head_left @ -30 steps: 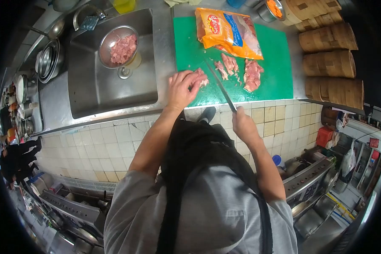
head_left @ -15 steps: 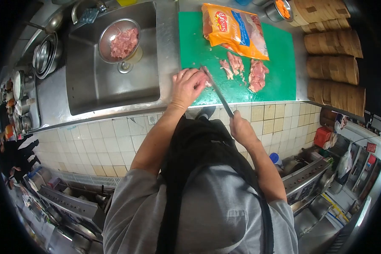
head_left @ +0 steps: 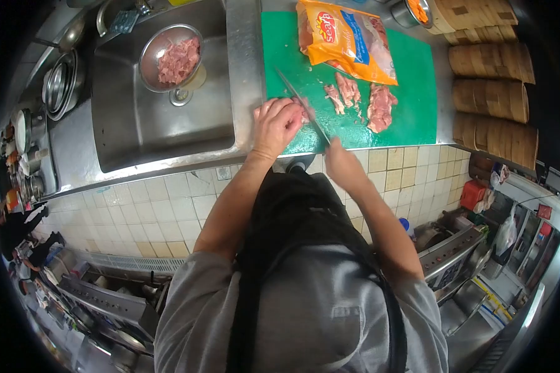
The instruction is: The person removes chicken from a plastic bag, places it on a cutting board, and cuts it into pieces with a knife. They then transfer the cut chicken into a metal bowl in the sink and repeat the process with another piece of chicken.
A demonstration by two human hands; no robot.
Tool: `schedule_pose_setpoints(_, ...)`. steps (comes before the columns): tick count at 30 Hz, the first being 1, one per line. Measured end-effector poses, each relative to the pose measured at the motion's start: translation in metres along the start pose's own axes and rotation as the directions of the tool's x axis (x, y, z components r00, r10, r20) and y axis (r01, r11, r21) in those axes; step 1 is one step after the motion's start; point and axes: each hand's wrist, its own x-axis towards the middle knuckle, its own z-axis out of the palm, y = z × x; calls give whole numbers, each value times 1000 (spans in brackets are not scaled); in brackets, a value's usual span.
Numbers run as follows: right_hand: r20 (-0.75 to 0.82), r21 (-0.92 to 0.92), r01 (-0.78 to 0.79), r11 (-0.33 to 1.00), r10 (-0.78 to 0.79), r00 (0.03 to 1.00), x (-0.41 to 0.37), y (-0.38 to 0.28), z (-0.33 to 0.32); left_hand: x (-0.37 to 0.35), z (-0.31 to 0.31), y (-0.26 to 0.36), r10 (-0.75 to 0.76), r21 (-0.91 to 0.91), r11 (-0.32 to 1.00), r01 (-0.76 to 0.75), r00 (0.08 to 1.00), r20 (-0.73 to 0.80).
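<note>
Curled fingers of my left hand [head_left: 276, 126] press a piece of raw chicken [head_left: 304, 117] against the green cutting board [head_left: 414, 112], near its left front edge; most of the piece is hidden under them. My right hand [head_left: 346, 166] is closed round the handle of a long knife [head_left: 318, 127]. The blade slants up and left across the chicken beside my left fingertips, its tip out over the board. Farther right lie trimmed scraps [head_left: 347, 90] and a larger flat piece of chicken [head_left: 381, 108]. Behind them rests an orange Seara bag [head_left: 348, 40], with meat showing through its clear side.
Left of the board is a steel sink [head_left: 121, 133]; a colander [head_left: 146, 68] of cut meat sits in it. Bamboo steamers [head_left: 488, 102] line the right side. A metal pot [head_left: 404, 13] with orange pieces stands at the back. Stoves [head_left: 109, 298] are behind me.
My right hand has moved left and slightly up, pushing the knife forward so its tip reaches farther beyond the chicken. My left hand stays in place on the chicken.
</note>
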Motion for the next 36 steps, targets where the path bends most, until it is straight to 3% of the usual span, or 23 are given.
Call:
schedule_pose_setpoints(3, 21, 0, -47, 999, 47, 999, -55, 29, 6, 0, 1, -2, 22, 17, 1000, -22, 1000, -1)
schedule_pose_setpoints(6, -15, -39, -37, 999, 37, 999, -61, 34, 3, 12, -16, 19, -81, 117, 989, 93, 991, -106)
schedule_pose_setpoints(10, -38, -68, -55, 996, 52, 998, -57, 37, -6, 15, -35, 24, -109, 233, 969, 78, 987, 120)
schedule_pose_setpoints(13, -238, 106, -31, 994, 56, 970, -43, 61, 8, 24, -36, 32, -175, 263, 960, 98, 941, 289)
schedule_pose_setpoints(15, -231, 111, -37, 993, 62, 971, -40, 64, 3, 26, -33, 29, -149, 255, 965, 58, 923, 356)
schedule_pose_setpoints(18, -198, 137, -26, 990, 54, 979, -45, 61, -8, 32, -30, 27, -186, 18, 981, 192, 916, 355)
schedule_pose_setpoints(21, -146, 184, -17, 983, 44, 988, -56, 54, -10, 49, -20, 13, -302, -252, 838, 484, 795, 526)
schedule_pose_setpoints(24, -93, 235, -6, 972, 28, 995, -65, 47, -10, 58, 14, -25, -307, -352, 756, 552, 774, 554)
schedule_pose_setpoints(27, -99, 262, 31, 965, -5, 995, -69, 43, -14, 77, -25, 7, -307, -293, 852, 433, 868, 390)
schedule_pose_setpoints(30, -124, 191, 18, 981, 6, 992, -70, 32, -27, 66, -36, 2, -64, -176, 980, 94, 983, 173)
schedule_pose_setpoints(33, -147, 160, 86, 983, -62, 987, -68, 21, -34, 45, -29, 1, 84, -23, 996, -81, 956, 281)
schedule_pose_setpoints(34, -150, 149, 99, 984, -76, 986, -67, 20, -33, 41, -26, 2, 18, -50, 999, -2, 951, 308)
schedule_pose_setpoints(36, -153, 129, 125, 984, -105, 983, -64, 18, -29, 37, -23, 5, 21, -35, 999, -12, 970, 242)
